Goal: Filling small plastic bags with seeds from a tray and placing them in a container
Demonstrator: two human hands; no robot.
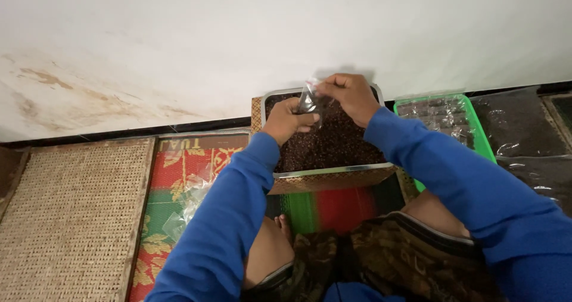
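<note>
I see my left hand (pixel 288 121) and right hand (pixel 351 95) pinching a small clear bag (pixel 308 99) above the tray (pixel 331 171) of dark beans (pixel 333 144), mid-filling; scooping calls for holding its mouth open.

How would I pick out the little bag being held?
Find the metal tray of dark beans by the white wall. Above it, the left hand and right hand hold a small clear bag. Unlike the spare bags on the mat, it is lifted.
</note>
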